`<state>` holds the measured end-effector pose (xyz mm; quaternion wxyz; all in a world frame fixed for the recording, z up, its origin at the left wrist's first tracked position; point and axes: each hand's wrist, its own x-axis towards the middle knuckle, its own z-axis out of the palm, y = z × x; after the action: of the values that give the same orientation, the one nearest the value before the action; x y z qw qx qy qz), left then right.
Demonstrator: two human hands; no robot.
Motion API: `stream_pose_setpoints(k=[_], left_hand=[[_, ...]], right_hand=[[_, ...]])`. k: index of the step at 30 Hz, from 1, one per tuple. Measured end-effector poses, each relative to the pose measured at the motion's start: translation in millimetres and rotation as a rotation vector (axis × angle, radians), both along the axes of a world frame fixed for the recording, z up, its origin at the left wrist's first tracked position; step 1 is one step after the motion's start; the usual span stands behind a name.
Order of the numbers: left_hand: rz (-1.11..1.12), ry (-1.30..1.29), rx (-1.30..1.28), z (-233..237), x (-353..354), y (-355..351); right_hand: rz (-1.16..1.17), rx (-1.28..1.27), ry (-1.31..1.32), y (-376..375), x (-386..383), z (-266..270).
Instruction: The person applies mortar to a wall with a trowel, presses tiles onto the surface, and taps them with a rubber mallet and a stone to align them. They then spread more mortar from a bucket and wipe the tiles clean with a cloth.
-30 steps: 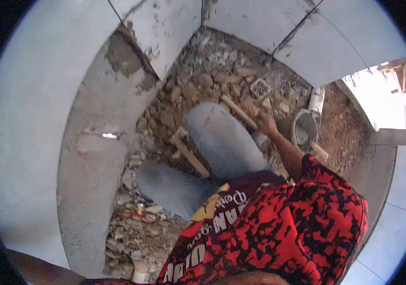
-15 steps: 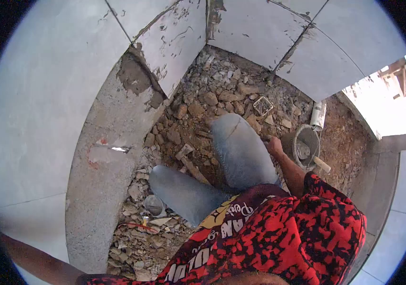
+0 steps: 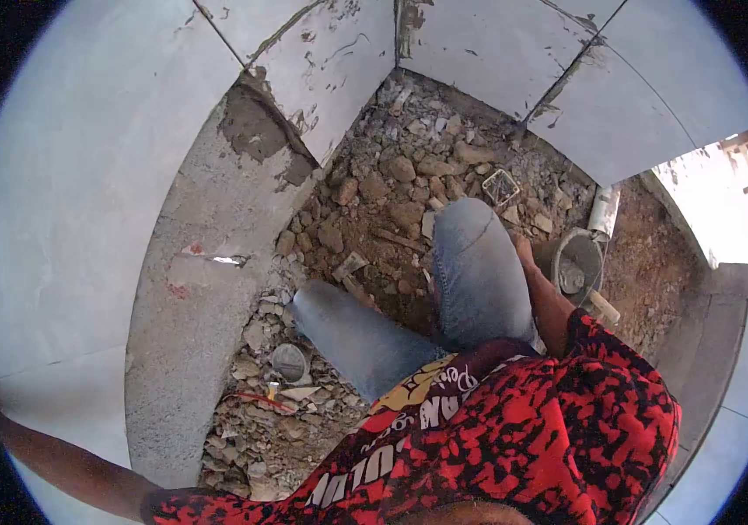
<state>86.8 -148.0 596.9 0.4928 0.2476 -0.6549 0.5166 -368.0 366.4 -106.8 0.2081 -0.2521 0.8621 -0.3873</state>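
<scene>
Right hand (image 3: 522, 250) shows between the knee (image 3: 475, 229) and bucket (image 3: 549, 254).

The single camera is riding on the person's head, looking forward and steeply down, close over the shirt (image 3: 531, 420) and jeans (image 3: 483, 271); its wide, curved view is reaching across rubble (image 3: 378, 188) to tiled walls (image 3: 488, 57).

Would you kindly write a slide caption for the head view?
Right hand partly hidden behind a denim knee, near a bucket amid rubble.

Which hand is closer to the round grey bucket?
Right. The right hand is beside the bucket, partly hidden; the left arm is far from it, its hand out of view.
</scene>
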Motion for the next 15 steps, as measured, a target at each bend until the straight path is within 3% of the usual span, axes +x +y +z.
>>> stream_pose_setpoints(k=[5,9,11,14,15], left_hand=[[0.125,-0.024,-0.054,1.8,5.2,-5.1],[0.095,-0.036,-0.036,2.3,3.9,-2.9],[0.086,-0.047,-0.044,2.1,4.5,-2.3],[0.088,-0.047,-0.016,3.4,6.8,-2.6],[0.068,-0.060,-0.012,1.7,4.2,0.4]], right_hand=[[0.004,0.065,0.132,-6.9,-4.6,4.3],[-0.001,0.060,0.228,-10.5,-7.0,13.7],[-0.024,0.378,0.154,-18.1,-5.6,30.1],[-0.073,0.373,0.220,-6.3,-21.6,-12.1],[-0.182,0.282,0.158,-17.0,-11.1,34.8]])
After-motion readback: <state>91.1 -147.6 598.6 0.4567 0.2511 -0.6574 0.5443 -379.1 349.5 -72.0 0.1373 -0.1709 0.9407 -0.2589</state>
